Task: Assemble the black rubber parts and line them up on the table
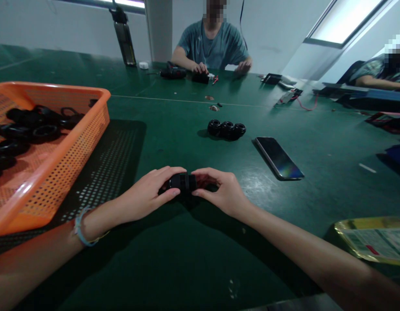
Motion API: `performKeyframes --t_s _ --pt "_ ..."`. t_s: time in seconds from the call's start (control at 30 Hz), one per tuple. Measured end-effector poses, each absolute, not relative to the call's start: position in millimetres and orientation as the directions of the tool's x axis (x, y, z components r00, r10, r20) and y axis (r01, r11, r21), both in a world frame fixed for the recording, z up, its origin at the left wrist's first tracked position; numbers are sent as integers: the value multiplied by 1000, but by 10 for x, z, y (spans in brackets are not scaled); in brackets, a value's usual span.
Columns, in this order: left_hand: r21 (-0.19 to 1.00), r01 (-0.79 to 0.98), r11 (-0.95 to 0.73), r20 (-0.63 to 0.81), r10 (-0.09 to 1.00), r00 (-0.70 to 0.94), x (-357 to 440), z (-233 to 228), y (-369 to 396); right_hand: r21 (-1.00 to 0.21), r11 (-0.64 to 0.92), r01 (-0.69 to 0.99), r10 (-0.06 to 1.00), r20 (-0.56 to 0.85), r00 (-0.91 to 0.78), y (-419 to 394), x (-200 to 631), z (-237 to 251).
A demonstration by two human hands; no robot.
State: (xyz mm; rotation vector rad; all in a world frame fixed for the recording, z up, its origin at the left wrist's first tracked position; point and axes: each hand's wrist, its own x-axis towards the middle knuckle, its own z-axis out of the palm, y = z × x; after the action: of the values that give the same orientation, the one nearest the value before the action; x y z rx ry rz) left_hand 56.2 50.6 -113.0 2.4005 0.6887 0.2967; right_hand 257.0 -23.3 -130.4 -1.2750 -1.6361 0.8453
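A small black cylindrical part (183, 182) with ridges lies sideways between my hands, just over the green table (193, 259). My left hand (156, 185) has its thumb and fingers closed round the part's left end. On the right end, the thumb and fingertips of my right hand (219, 188) pinch it. My fingers hide both ends of the part. Beyond my hands, a row of black ring-shaped parts (226, 129) stands on the table, and a phone (279, 159) rests to the right of them.
An orange basket (90, 125) with several black parts (34, 123) stands at the left. A yellow-edged packet (375, 239) lies at the right. Across the table are a bottle (124, 39), a dark power tool (173, 71) and a seated person (214, 43); another person (381, 71) sits far right.
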Motion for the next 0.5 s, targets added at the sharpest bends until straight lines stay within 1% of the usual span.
performKeyframes --t_s 0.5 --pt "596 417 -686 43 546 837 565 -1113 503 -874 227 431 974 208 -92 -228 2560 -1282"
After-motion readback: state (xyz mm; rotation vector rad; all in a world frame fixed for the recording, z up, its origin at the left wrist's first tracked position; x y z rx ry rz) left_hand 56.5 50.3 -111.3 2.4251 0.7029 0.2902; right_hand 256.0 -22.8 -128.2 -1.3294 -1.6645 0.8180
